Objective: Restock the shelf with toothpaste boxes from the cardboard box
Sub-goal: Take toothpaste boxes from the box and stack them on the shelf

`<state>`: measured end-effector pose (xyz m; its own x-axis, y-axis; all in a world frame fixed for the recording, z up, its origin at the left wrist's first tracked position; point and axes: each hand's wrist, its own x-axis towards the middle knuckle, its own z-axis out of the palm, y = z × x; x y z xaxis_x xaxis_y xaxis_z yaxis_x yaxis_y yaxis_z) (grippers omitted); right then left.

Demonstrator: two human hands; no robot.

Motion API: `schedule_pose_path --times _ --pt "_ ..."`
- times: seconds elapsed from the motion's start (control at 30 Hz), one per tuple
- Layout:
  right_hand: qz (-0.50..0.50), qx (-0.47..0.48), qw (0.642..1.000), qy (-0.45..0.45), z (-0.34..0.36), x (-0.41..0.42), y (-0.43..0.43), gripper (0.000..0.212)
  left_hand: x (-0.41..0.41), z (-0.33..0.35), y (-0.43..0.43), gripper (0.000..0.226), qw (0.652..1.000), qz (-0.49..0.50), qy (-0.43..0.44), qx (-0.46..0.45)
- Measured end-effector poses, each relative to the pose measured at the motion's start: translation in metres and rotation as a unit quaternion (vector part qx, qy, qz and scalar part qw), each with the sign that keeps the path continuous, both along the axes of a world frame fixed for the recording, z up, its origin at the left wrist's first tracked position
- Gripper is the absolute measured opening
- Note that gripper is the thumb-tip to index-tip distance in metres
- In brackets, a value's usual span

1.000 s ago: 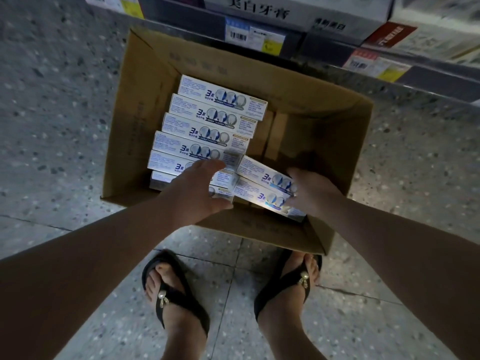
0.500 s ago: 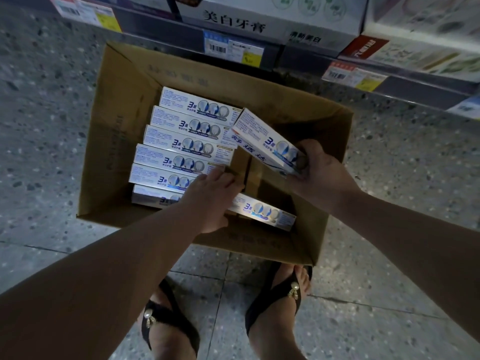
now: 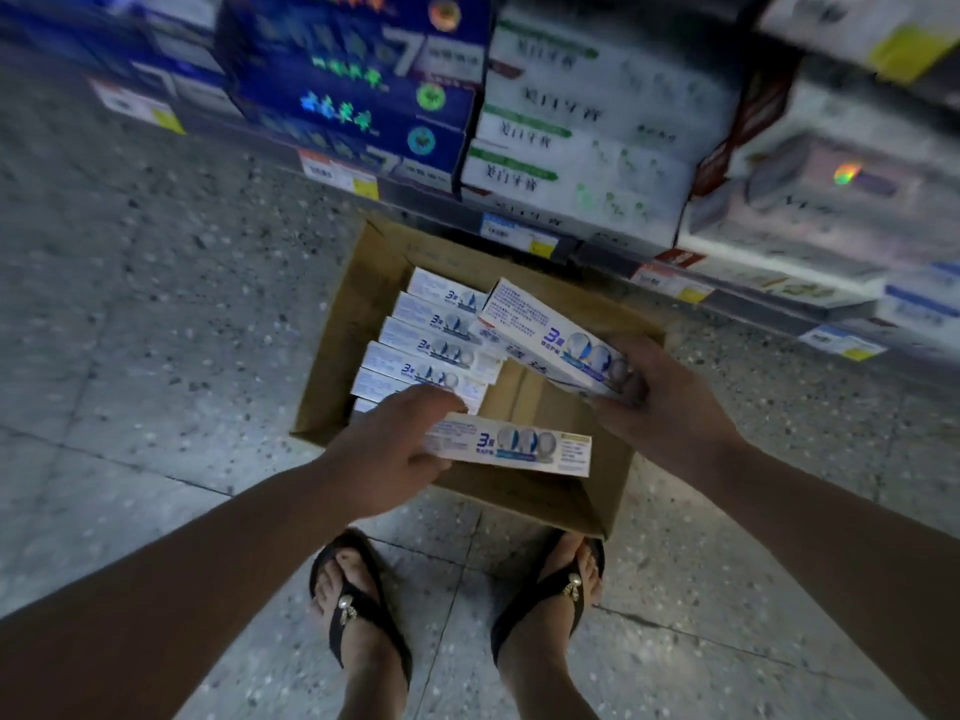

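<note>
open cardboard box (image 3: pixel 347 330), toothpaste boxes (image 3: pixel 415 346) inside

Left forearm (image 3: pixel 208 563) and right forearm (image 3: pixel 831 517) extend forward and down. Left hand (image 3: pixel 384 452), fingers (image 3: pixel 431 402) curled, grips the end of a level toothpaste box (image 3: pixel 511 446); right hand (image 3: pixel 665 402) holds the end of a tilted toothpaste box (image 3: pixel 556 340).

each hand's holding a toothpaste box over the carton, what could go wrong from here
1. The left hand grips its toothpaste box by one end only, as does the right hand with its raised box; either could tip and drop.
2. The cardboard box sits right at the sandalled feet, so a step toward the shelf may kick it.
</note>
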<state>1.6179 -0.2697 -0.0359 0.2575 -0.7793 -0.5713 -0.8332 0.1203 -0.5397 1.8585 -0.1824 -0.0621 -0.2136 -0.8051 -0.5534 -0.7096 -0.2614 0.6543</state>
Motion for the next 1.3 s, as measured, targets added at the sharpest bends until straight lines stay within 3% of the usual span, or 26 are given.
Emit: schedule_pose_path --times 0.1,0.27,0.33,0.43,0.67,0.83,1.0,1.17,1.3 --pt "0.03 -0.037 0.999 -0.008 0.067 0.018 -0.013 0.035 0.023 0.08 0.005 0.043 0.997 0.067 0.042 -0.018" --pt "0.081 -0.085 0.993 -0.024 0.197 0.058 -0.037 0.057 0.063 0.211 0.018 0.042 0.98 0.162 0.099 -0.067" --pt "0.097 -0.093 0.99 -0.036 0.255 0.074 -0.043 0.056 0.078 0.266 0.023 0.046 0.971 0.194 0.113 -0.082" --pt "0.139 -0.102 0.984 -0.052 0.342 0.097 -0.052 0.052 0.095 0.352 0.03 0.033 0.955 0.244 0.133 -0.101" --pt "0.194 -0.166 0.962 -0.1 0.519 0.14 -0.053 0.048 0.125 0.513 0.071 0.04 0.898 0.367 0.168 -0.176" --pt "0.258 -0.233 0.928 -0.132 0.608 0.182 -0.045 0.052 0.142 0.587 0.116 0.055 0.837 0.456 0.196 -0.229" --pt "0.29 -0.229 0.915 -0.161 0.673 0.237 -0.019 0.052 0.181 0.64 0.162 0.059 0.797 0.505 0.199 -0.265" --pt "0.319 -0.274 0.892 -0.167 0.718 0.317 0.013 0.05 0.256 0.68 0.204 0.047 0.792 0.497 0.191 -0.298" --pt "0.309 -0.296 0.883 -0.193 0.741 0.397 0.05 0.047 0.334 0.713 0.241 0.05 0.801 0.476 0.156 -0.329"
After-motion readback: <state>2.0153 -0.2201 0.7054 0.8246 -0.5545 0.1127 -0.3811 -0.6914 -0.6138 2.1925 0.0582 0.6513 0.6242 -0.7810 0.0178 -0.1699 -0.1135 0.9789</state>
